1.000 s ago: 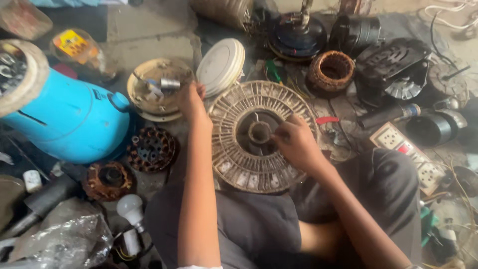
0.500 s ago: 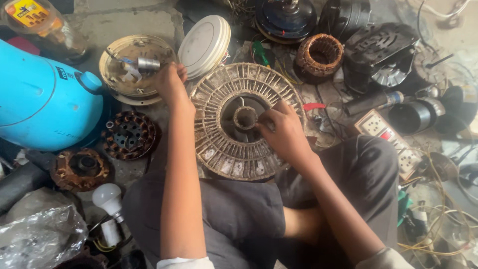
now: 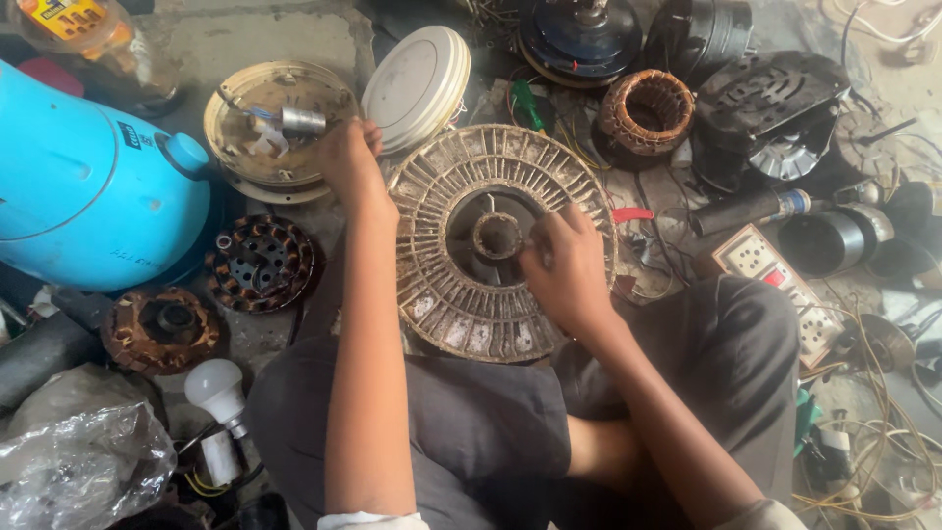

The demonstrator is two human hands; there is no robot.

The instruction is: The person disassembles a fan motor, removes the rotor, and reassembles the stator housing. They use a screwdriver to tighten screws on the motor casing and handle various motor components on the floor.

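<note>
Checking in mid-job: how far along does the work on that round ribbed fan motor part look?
Done: the round ribbed part lies stripped and open, with a copper-wound stator set aside. In hand: the left hand steadies its rim while the right hand works beside the centre hub. Left: a cover lies apart, so reassembly looks outstanding.

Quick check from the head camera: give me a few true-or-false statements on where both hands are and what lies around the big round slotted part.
1. The left hand grips the upper left rim of the round slotted fan part. True.
2. The right hand rests by the part's central hub. True.
3. The blue container lies right of the part. False: it lies at the left.
4. The white bulb is in the right hand. False: it lies on the floor, lower left.
5. A copper-wound stator sits beyond the part. True.
</note>
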